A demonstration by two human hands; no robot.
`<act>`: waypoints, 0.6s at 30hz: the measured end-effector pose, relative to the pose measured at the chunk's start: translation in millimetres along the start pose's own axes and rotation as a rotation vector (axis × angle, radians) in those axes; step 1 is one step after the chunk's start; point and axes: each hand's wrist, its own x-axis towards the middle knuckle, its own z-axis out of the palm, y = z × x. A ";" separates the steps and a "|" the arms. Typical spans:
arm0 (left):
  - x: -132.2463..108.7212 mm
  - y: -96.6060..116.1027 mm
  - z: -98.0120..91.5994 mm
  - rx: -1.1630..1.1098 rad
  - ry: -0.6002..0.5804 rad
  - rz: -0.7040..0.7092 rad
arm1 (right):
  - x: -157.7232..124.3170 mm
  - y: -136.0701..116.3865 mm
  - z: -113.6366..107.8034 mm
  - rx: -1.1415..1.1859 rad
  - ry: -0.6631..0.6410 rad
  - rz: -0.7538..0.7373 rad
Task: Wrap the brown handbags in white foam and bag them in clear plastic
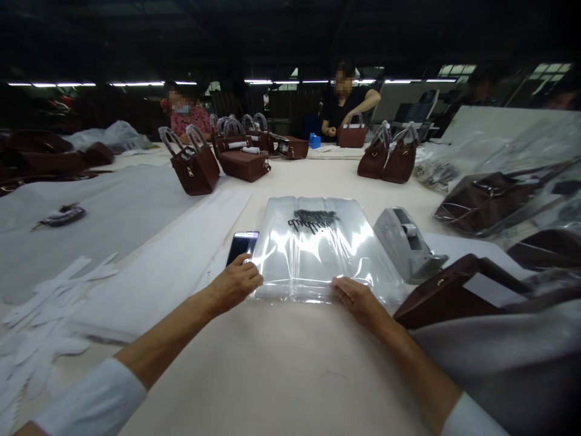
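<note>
Head view: one person's two bare hands over a pale surface (272, 375), pretty busy spot tbh.
Clear plastic: one flat piece or stack (313, 254), can't count layers; lies dead centre, black lettering toward the far side.
Left hand: one (236, 281), fingers curled together at the plastic's near left corner; can't tell if they're actually pinching it.
Right hand: one (356, 297), fingers close together on the near edge; pinch or just resting, can't tell.
Phone: one (242, 244), right by the plastic's left edge, left hand covering its lower corner.
Tape dispenser: one, grey (402, 242), hard up by the plastic's right side.
Brown bags: two side by side (385, 160), a bunch back left (245, 163) too overlapped to count, one in clear wrap (490, 203), one (454, 290) crowding the right forearm.
Co-workers: at least two across the surface, one with a hand at a small brown bag (353, 136).
</note>
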 end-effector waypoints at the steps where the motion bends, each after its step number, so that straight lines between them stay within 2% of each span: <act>1: -3.9 2.9 -1.5 -0.014 -0.032 0.001 | 0.3 -0.8 -0.5 0.000 0.000 0.026; 4: -7.5 16.8 -7.2 -0.058 -0.115 -0.052 | 4.1 -4.0 -1.0 -0.007 0.006 0.100; 6: 1.0 30.3 -12.5 -0.098 -0.149 -0.108 | 7.6 -7.4 -1.3 -0.017 -0.003 0.124; 9: 28.4 54.8 -14.6 -0.170 -0.172 -0.178 | 11.0 -12.7 -1.9 -0.031 -0.042 0.108; 12: 56.7 73.1 -4.3 -0.238 -0.227 -0.250 | 11.2 -15.7 -1.5 -0.041 -0.087 0.053; 15: 68.1 76.9 9.3 -0.305 -0.269 -0.336 | 10.0 -15.6 -0.5 -0.050 -0.078 0.038; 18: 65.4 73.0 15.6 -0.337 -0.281 -0.400 | 8.6 -19.8 -2.6 -0.057 -0.027 0.050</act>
